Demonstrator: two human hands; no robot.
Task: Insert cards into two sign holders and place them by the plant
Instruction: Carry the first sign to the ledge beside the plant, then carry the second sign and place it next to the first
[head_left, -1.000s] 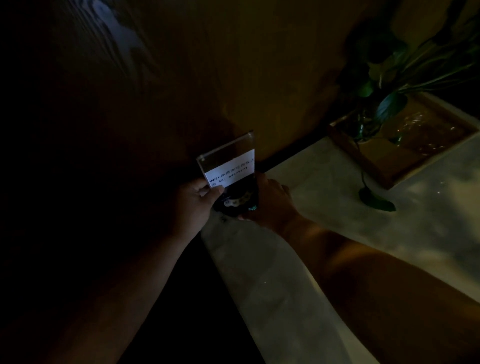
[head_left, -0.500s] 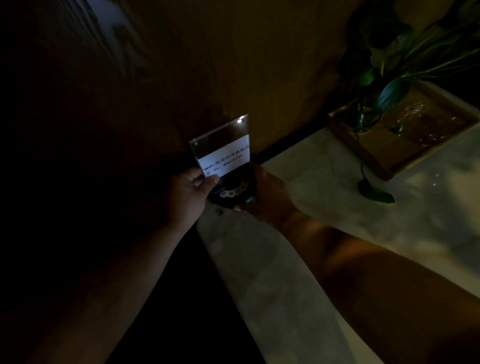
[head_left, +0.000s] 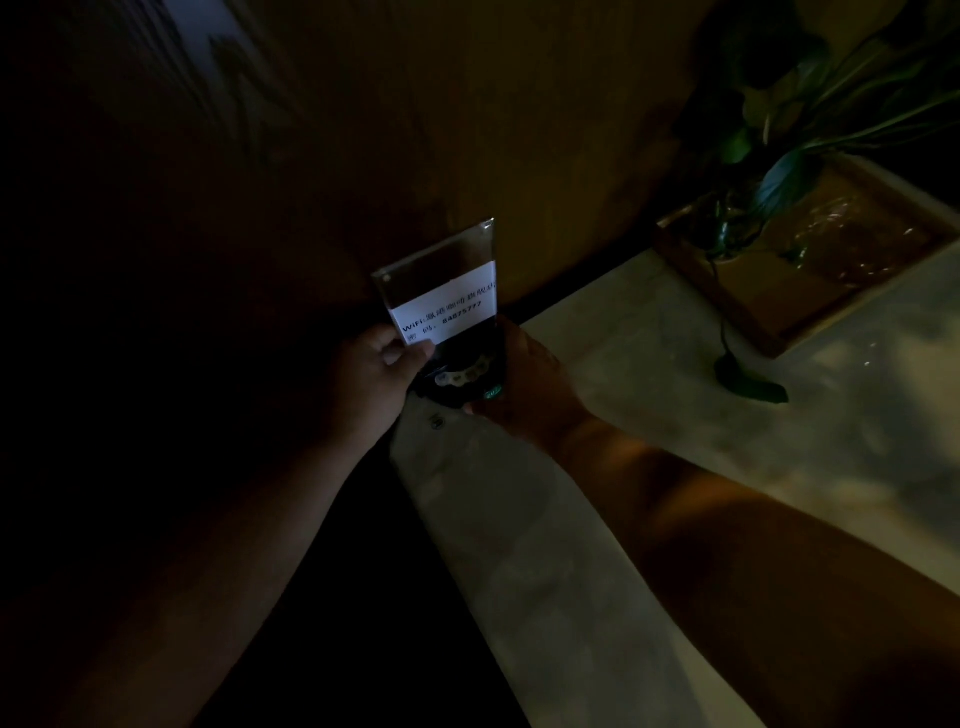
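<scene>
A clear acrylic sign holder (head_left: 441, 260) stands upright at the near-left corner of the pale counter (head_left: 649, 338). A white card (head_left: 447, 306) with black printed text sits inside it. My left hand (head_left: 371, 384) pinches the holder's lower left edge beside the card. My right hand (head_left: 524, 384) wraps the lower right side and the dark base (head_left: 460, 382). The plant (head_left: 789, 130) grows from a wooden box at the far right, well apart from the holder. No second holder is visible.
The scene is very dim. A wooden box planter (head_left: 810, 260) sits on the counter's back right, with a fallen leaf (head_left: 748, 382) trailing in front of it. A brown wall (head_left: 467, 104) rises behind. The counter's left edge drops into darkness.
The holder and both hands sit slightly higher and further left in view than before. Both hands keep the same hold on it.
</scene>
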